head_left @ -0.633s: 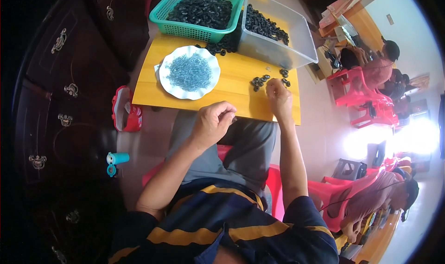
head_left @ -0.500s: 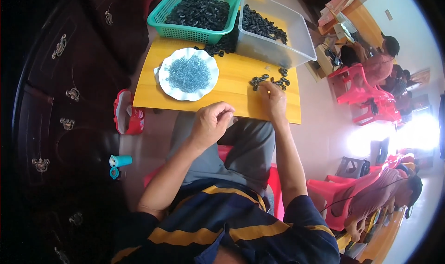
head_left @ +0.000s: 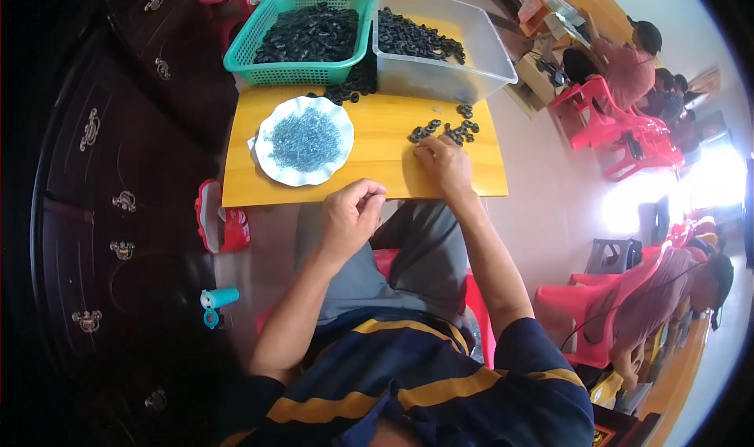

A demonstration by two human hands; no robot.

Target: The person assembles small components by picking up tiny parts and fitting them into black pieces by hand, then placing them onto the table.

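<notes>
Yellow tabletop (head_left: 373, 156), right hand (head_left: 446, 166) curled beside black pieces (head_left: 468, 127)

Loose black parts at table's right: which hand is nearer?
Right. The right hand is close beside the black parts; the left hand is farther, by the near edge of the table.

Small, slightly shiny black ring-like pieces (head_left: 469, 126) lay loose on the right part of the yellow wooden table (head_left: 381, 152), scattered in uneven clusters, some touching, others apart. The nearest lay at the fingertips of the right hand (head_left: 446, 164), contact unclear.
</notes>
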